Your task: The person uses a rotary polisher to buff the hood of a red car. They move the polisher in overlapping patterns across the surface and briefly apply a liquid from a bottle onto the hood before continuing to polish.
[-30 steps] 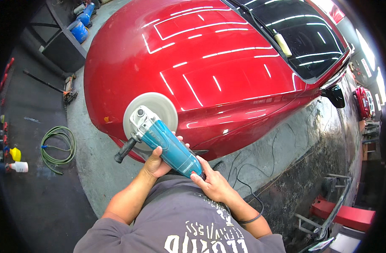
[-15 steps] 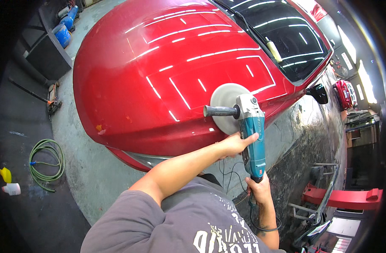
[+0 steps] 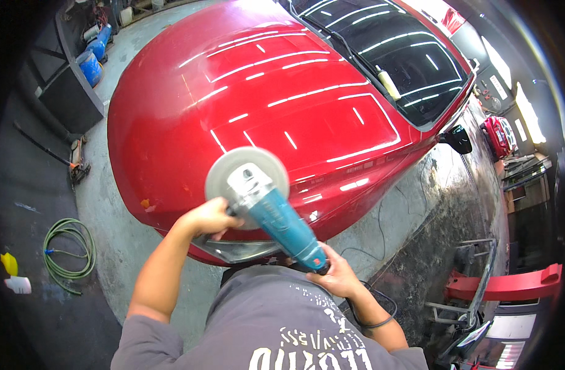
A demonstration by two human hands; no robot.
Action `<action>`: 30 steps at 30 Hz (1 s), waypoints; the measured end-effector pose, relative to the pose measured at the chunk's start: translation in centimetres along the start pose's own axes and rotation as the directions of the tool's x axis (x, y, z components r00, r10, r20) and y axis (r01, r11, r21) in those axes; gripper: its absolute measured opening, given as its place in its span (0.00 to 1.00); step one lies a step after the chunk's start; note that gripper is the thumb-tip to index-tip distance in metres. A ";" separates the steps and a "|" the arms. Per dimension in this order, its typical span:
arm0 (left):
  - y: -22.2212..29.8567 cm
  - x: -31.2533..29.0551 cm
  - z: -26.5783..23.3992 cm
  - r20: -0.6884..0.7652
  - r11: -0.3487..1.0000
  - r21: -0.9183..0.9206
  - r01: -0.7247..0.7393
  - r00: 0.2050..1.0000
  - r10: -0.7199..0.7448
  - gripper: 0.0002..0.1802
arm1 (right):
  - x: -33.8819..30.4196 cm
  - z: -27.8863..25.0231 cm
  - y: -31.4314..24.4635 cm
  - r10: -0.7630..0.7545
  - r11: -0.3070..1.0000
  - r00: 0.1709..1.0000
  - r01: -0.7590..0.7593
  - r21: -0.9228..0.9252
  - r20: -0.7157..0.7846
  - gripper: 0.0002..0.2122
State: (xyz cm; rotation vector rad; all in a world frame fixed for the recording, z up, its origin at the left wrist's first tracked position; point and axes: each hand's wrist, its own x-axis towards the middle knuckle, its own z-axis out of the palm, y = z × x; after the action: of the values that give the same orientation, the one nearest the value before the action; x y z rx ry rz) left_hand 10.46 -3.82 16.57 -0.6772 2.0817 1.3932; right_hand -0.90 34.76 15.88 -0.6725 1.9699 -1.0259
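Observation:
A teal polishing machine (image 3: 276, 217) with a round pale pad (image 3: 224, 172) rests on the glossy red car hood (image 3: 264, 105), near its front edge. My left hand (image 3: 209, 217) grips the side handle just left of the machine's head. My right hand (image 3: 335, 276) holds the rear end of the teal body, close to my grey shirt. The pad lies flat against the paint above the headlight (image 3: 236, 250). A black power cord (image 3: 381, 308) trails from the machine past my right wrist.
The car's windscreen (image 3: 393, 55) and black side mirror (image 3: 458, 139) lie beyond the hood. A coiled green hose (image 3: 66, 250) is on the concrete floor at left, blue containers (image 3: 94, 58) stand at far left, and red equipment (image 3: 510, 287) stands at right.
The polisher has swept from the right side of the hood back toward the front centre. My left arm has drawn in, and the machine's body now points toward my right hip.

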 end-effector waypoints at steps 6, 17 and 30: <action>-8.3 -7.6 4.7 -0.345 0.918 -0.396 0.000 0.927 -0.149 0.18 | 2.6 1.5 -4.4 0.005 0.969 0.970 0.056 -0.242 0.243 0.38; -10.4 -18.1 11.0 -0.498 0.860 -0.499 0.106 0.777 -0.385 0.20 | 4.5 1.4 -5.7 -0.112 0.983 0.809 0.177 -0.057 0.577 0.33; -6.5 -20.4 8.4 -0.498 0.931 -0.318 0.178 0.804 -0.324 0.12 | -10.9 -15.3 25.0 0.175 0.867 0.835 -0.381 -0.320 -0.521 0.56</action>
State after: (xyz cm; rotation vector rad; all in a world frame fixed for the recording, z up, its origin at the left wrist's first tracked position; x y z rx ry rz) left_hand 30.99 4.09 23.37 -1.5648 2.1132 1.4399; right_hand -10.02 62.47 4.58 -0.3297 2.6753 -0.6215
